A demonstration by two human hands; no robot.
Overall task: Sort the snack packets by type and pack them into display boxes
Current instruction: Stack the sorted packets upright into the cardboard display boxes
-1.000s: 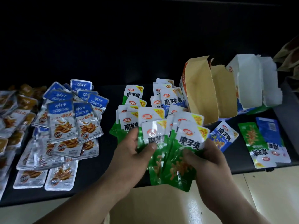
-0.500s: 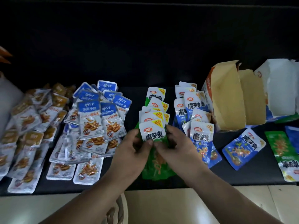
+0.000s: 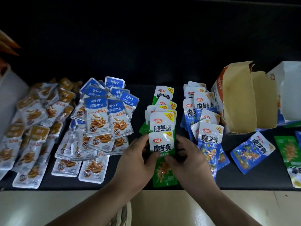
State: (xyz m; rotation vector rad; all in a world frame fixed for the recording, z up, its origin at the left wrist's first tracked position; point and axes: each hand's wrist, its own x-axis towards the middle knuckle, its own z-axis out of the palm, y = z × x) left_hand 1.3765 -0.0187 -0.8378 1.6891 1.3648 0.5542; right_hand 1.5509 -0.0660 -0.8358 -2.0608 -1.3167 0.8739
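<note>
The dark table [image 3: 268,178] holds nearly sorted piles [image 3: 104,111]; the display boxes [image 3: 239,101] at upper right look unfilled. The left hand [image 3: 136,159] and right hand [image 3: 187,159] pinch the front green packet [image 3: 162,144].

Green-and-white packets [image 3: 162,145] carry black lettering and yellow corner badges. Blue-and-white packets [image 3: 210,139] match that pattern. Blue-topped silver packets [image 3: 96,115], amber-topped silver packets [image 3: 32,115]. Box [image 3: 239,98] tan inside, orange outside. Black tabletop [image 3: 140,88].

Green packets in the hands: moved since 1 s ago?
Yes. The green packets shifted left, away from the open brown box, and closed into one stack.
</note>
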